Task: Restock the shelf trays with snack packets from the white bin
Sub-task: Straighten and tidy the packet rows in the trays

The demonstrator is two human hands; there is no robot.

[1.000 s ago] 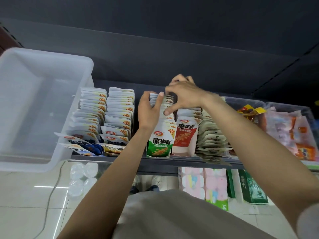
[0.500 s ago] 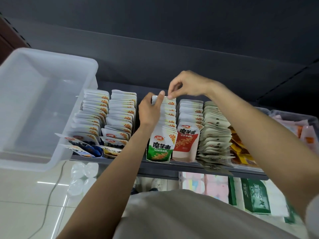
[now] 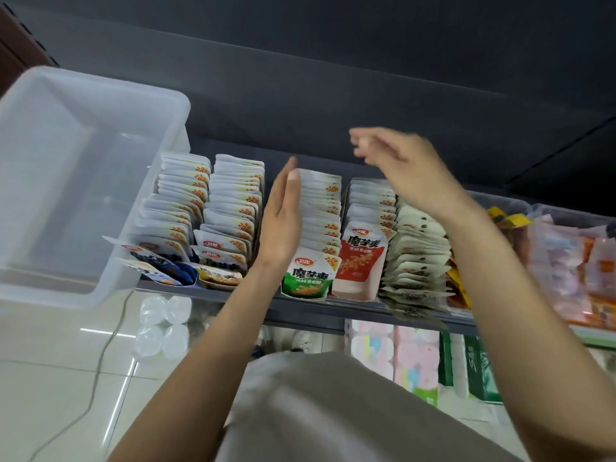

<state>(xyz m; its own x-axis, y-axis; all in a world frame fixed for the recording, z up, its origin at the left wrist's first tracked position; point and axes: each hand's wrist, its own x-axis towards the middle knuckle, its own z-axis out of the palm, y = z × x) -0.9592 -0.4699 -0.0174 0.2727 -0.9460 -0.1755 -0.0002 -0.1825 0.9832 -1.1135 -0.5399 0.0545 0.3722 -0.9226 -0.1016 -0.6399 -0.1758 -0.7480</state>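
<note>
At frame centre, the left hand point(image 3: 283, 215) lies flat, fingers straight, against the row of green-fronted foil snack packets point(image 3: 318, 228); the blurred right hand point(image 3: 400, 161) hovers above, loose and empty. The translucent white plastic bin point(image 3: 160, 105) sits upper left on the dark metal shelf point(image 3: 306, 308).

Single head-worn wide-angle view, pitched forward and down, set close over a dark shelf edge point(image 3: 333, 311). Packet rows point(image 3: 320, 228) sit dead centre, near enough to read front labels. White bin point(image 3: 83, 178) fills 9 to 10 o'clock, cropped at the frame's left edge. Both forearms enter from 6 o'clock; left hand point(image 3: 283, 221) centre, right hand point(image 3: 400, 161) toward 1 o'clock, blurred. Floor tiles point(image 3: 50, 378) show at 7 o'clock, below the shelf. Straight lines bow toward the frame margins.
</note>
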